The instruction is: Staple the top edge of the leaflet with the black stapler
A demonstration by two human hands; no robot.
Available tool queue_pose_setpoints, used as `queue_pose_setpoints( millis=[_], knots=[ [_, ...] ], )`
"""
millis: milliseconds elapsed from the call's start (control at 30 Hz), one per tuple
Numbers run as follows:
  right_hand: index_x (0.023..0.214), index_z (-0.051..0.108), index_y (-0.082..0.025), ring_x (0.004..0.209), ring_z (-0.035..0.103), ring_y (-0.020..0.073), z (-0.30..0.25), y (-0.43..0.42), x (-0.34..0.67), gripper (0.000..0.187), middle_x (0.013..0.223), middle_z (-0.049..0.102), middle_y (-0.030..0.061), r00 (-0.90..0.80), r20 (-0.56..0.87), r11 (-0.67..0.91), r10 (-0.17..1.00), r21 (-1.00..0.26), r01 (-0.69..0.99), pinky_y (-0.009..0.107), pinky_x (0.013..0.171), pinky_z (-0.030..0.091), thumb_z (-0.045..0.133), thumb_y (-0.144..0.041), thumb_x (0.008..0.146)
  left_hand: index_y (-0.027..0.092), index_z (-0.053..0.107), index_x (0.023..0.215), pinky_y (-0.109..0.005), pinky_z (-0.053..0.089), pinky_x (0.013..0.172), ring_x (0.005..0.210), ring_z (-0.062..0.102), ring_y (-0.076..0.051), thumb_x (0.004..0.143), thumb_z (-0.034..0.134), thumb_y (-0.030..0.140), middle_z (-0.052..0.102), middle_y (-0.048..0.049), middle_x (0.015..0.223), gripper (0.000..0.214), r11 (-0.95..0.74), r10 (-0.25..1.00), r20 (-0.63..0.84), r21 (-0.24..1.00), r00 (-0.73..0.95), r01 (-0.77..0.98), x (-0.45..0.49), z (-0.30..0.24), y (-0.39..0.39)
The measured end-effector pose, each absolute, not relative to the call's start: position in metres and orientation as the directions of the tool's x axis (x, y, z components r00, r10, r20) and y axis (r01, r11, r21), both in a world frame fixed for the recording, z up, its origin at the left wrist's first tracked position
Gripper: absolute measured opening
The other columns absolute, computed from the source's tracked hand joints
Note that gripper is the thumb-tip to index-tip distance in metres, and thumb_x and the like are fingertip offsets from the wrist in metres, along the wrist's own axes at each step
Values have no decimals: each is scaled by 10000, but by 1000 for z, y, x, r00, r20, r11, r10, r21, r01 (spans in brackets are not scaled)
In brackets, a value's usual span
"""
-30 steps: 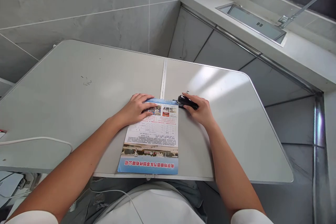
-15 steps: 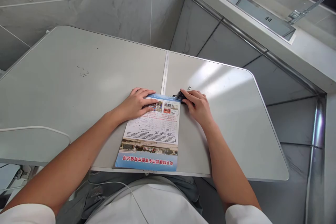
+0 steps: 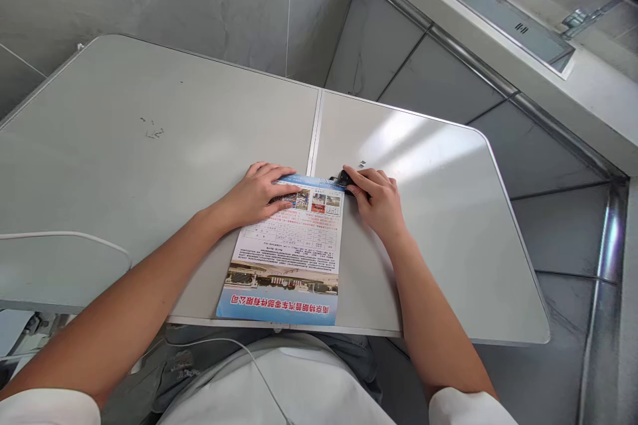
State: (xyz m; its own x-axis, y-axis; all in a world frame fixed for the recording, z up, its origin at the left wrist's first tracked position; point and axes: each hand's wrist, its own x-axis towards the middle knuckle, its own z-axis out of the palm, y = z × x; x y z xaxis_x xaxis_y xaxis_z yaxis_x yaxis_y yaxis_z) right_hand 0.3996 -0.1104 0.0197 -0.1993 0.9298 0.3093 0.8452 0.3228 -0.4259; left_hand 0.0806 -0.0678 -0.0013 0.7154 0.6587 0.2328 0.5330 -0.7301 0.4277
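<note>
A printed flyer [image 3: 289,246] with blue borders, small photos and red lettering lies upside down to me at the table's front edge. My left hand [image 3: 262,192] rests on its upper left part, fingers stretched out and somewhat apart. My right hand [image 3: 379,202] is closed around a small black stapler [image 3: 345,179] at the flyer's upper right corner. The stapler's front end lies at the paper's edge; most of its body is hidden by my fingers. Whether its jaws are pressed together I cannot tell.
The light grey folding table [image 3: 224,113] has a seam down its middle. Small silver pieces [image 3: 362,164] lie just beyond my right hand. A white cable [image 3: 74,234] crosses the left side. Behind stand a tiled wall [image 3: 174,13] and a counter with a sink [image 3: 518,26].
The camera view has shifted slightly. Both hands stay in place on the flyer and stapler; the stapler's front end seems to reach a little further over the corner.
</note>
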Motion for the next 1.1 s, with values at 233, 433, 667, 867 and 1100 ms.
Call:
queue_pose_setpoints(
  millis=[233,433,667,867,1100],
  knots=[
    [1425,678,-389,1032,625,269,22,-112,398,413,1140,728,52,-200,288,305,937,-393,867,439,881,409,469,-281,1086,326,746,1331,-563,358,1181,1374,539,-310,1029,636,382,603,-93,1535,326,-729,661,218,416,718,544,81,3,-68],
    [1415,677,-391,1033,621,269,23,-112,397,406,1145,726,48,-194,275,295,942,-393,871,442,879,402,458,-288,1089,319,755,1318,-572,349,1186,1373,544,-317,1025,644,387,607,-101,1530,321,-724,663,215,426,717,542,81,3,-68],
    [1425,667,-399,1025,614,280,23,-113,397,415,1141,723,53,-200,272,295,941,-376,878,459,886,409,465,-273,1085,326,758,1315,-578,343,1191,1376,543,-320,1018,657,386,610,-95,1528,319,-714,668,209,448,714,537,81,4,-68],
    [1425,668,-400,1020,615,278,26,-113,395,415,1136,723,60,-196,260,285,946,-370,884,464,895,404,460,-273,1088,330,758,1313,-604,323,1204,1366,549,-319,1019,658,391,604,-94,1537,317,-711,670,207,456,713,535,80,2,-68],
    [1377,692,-375,1031,604,273,26,-114,388,390,1144,728,58,-155,239,230,959,-331,915,459,893,374,443,-264,1099,329,756,1314,-606,329,1200,1375,542,-319,1019,657,383,599,-91,1541,316,-709,671,204,459,713,536,81,3,-69]
  ],
)
